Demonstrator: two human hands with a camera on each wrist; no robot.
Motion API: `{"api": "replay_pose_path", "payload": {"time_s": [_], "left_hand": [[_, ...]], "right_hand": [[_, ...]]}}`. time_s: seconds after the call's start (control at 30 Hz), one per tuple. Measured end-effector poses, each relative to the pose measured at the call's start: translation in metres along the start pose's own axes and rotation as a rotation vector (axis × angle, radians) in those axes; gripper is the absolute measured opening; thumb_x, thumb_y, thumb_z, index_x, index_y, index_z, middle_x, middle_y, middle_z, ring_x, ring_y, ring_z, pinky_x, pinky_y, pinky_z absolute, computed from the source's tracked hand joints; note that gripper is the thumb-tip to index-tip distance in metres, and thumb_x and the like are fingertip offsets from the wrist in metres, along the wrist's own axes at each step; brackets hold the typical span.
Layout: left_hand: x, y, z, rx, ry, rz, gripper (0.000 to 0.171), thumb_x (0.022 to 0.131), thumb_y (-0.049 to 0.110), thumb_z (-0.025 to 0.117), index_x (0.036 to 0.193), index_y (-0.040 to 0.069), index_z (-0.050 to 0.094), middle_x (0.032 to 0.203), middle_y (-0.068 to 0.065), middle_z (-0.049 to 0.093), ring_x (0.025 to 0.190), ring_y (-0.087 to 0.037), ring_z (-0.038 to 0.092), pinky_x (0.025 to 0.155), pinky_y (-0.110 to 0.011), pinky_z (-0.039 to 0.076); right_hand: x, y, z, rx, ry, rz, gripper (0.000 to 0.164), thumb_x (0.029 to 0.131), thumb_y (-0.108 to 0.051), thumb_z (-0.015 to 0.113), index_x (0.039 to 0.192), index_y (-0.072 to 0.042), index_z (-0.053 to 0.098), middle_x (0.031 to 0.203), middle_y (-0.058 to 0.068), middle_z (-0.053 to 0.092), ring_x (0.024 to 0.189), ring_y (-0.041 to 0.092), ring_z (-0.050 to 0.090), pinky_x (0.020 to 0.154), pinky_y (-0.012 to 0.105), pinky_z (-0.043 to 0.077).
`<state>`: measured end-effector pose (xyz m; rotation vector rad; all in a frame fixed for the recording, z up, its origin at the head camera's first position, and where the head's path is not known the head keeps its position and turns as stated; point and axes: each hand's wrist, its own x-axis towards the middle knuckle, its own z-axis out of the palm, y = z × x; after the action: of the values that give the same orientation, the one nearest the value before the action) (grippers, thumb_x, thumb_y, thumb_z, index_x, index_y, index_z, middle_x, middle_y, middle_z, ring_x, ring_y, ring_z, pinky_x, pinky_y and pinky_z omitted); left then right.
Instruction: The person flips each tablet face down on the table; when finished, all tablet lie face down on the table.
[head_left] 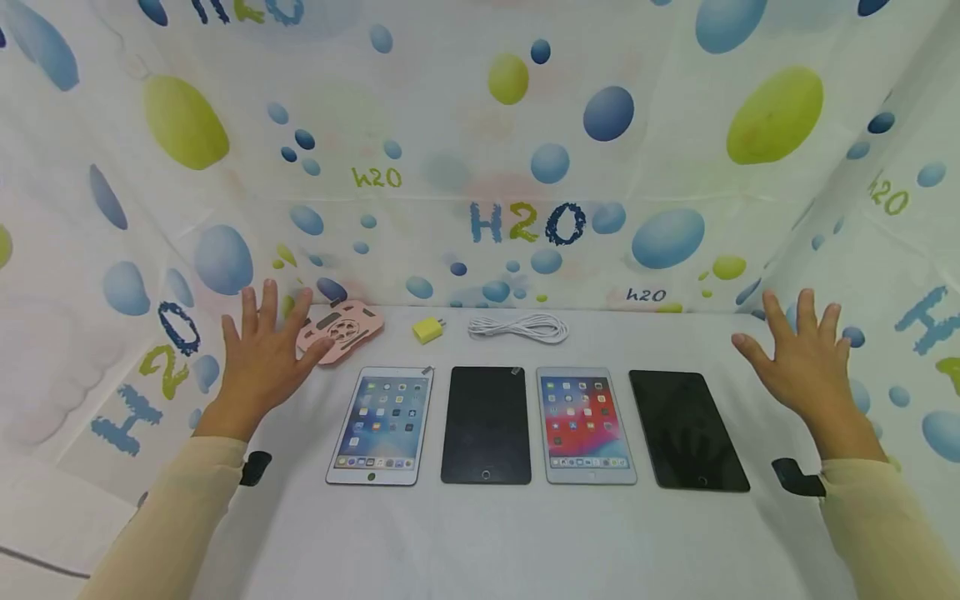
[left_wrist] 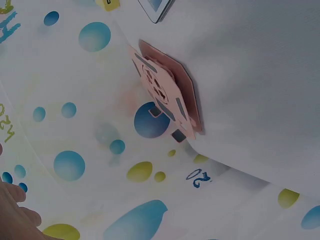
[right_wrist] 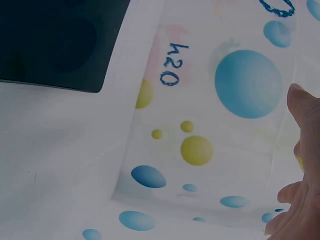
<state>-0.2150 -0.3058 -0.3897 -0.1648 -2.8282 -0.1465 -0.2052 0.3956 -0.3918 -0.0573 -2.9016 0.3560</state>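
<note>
In the head view my left hand (head_left: pixel 264 357) is raised at the left with fingers spread, holding nothing. Its thumb overlaps a pink folding stand (head_left: pixel 351 331) with round cutouts. At the right my right hand (head_left: pixel 806 362) is likewise spread and bare, beside a black-fronted tablet (head_left: pixel 688 429) whose dark glass mirrors a hand. Further left lie a white tablet with a red and blue screen (head_left: pixel 585 421), another black-fronted tablet (head_left: pixel 486 425) with its screen dark, and a white tablet with a lit blue screen (head_left: pixel 382 421). The left wrist view shows the stand's two tilted plates (left_wrist: pixel 162 90).
Behind the tablets lie a yellow charger plug (head_left: pixel 427 330) and a coiled white cable (head_left: pixel 519 327). A white curtain (head_left: pixel 450 108) with blue and green ovals rises along the back and sides. White cloth (head_left: pixel 480 542) covers the table.
</note>
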Motion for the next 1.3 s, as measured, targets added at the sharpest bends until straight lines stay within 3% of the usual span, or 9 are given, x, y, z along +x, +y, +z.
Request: {"api": "replay_pose_path", "payload": {"time_s": [0.23,0.37,0.43,0.5,0.63,0.73,0.83,1.0,1.3], "left_hand": [[0.000,0.005,0.002,0.004,-0.013,0.012,0.086,0.099,0.054,0.054,0.165,0.023,0.010,0.169,-0.023,-0.010,0.152,-0.049,-0.016,0.113,-0.079,-0.004],[0.003,0.024,0.012,-0.056,0.063,0.077,0.081,0.098,0.050,0.060,0.163,0.018,0.023,0.168,-0.026,0.004,0.153,-0.052,-0.002,0.115,-0.077,0.007],[0.003,0.051,0.020,-0.164,0.074,0.118,0.074,0.099,0.045,0.061,0.160,0.014,0.032,0.165,-0.026,0.019,0.152,-0.050,0.015,0.117,-0.072,0.018],[0.002,0.094,0.027,-0.375,-0.004,0.122,0.064,0.101,0.041,0.060,0.155,0.012,0.042,0.156,-0.022,0.041,0.143,-0.044,0.039,0.112,-0.062,0.037],[-0.008,0.203,0.041,-1.020,-0.408,-0.006,0.048,0.101,0.032,0.060,0.144,0.010,0.056,0.130,-0.015,0.066,0.113,-0.037,0.066,0.093,-0.047,0.057],[-0.016,0.275,0.054,-1.326,-0.677,-0.129,0.042,0.098,0.026,0.064,0.136,0.009,0.062,0.119,-0.013,0.070,0.106,-0.037,0.069,0.090,-0.045,0.059],[-0.025,0.329,0.069,-1.401,-0.769,-0.187,0.034,0.097,0.024,0.066,0.129,0.012,0.066,0.112,-0.006,0.070,0.104,-0.031,0.068,0.090,-0.045,0.059],[-0.028,0.385,0.085,-1.490,-0.718,-0.331,0.029,0.095,0.017,0.066,0.124,0.014,0.068,0.111,0.000,0.067,0.105,-0.030,0.065,0.087,-0.042,0.058],[-0.040,0.424,0.089,-1.548,-0.742,-0.512,0.040,0.093,0.016,0.068,0.132,0.015,0.060,0.129,-0.006,0.057,0.114,-0.031,0.054,0.097,-0.054,0.051]], "right_hand": [[-0.002,0.001,0.001,-0.016,-0.001,-0.009,0.092,0.100,-0.068,0.040,0.164,-0.015,0.001,0.162,0.032,-0.019,0.142,0.059,-0.027,0.105,0.085,-0.003],[-0.007,0.003,0.001,0.009,0.012,-0.026,0.088,0.102,-0.062,0.043,0.164,-0.012,0.006,0.163,0.036,-0.007,0.144,0.063,-0.015,0.106,0.085,0.003],[-0.013,0.005,0.001,0.048,-0.016,-0.022,0.085,0.103,-0.057,0.045,0.164,-0.010,0.007,0.161,0.039,0.007,0.144,0.066,0.002,0.105,0.084,0.013],[-0.023,0.009,0.004,0.100,-0.066,-0.008,0.084,0.105,-0.054,0.045,0.163,-0.007,0.008,0.156,0.041,0.024,0.138,0.066,0.023,0.100,0.082,0.027],[-0.048,0.019,0.018,0.302,-0.231,0.069,0.082,0.107,-0.051,0.041,0.162,-0.002,0.006,0.147,0.044,0.037,0.127,0.066,0.041,0.091,0.077,0.043],[-0.067,0.025,0.033,0.504,-0.323,0.156,0.078,0.108,-0.048,0.039,0.159,0.005,0.013,0.148,0.044,0.035,0.128,0.061,0.044,0.094,0.065,0.051],[-0.081,0.030,0.045,0.654,-0.368,0.252,0.074,0.109,-0.046,0.037,0.156,0.009,0.020,0.150,0.042,0.034,0.118,0.036,0.062,0.091,0.048,0.059],[-0.092,0.036,0.050,0.802,-0.397,0.358,0.078,0.108,-0.050,0.039,0.156,0.008,0.019,0.153,0.039,0.034,0.096,-0.007,0.059,0.086,0.041,0.061],[-0.092,0.037,0.050,0.875,-0.473,0.427,0.076,0.108,-0.046,0.042,0.156,0.007,0.016,0.150,0.035,0.042,0.106,0.013,0.067,0.089,0.044,0.060]]}}
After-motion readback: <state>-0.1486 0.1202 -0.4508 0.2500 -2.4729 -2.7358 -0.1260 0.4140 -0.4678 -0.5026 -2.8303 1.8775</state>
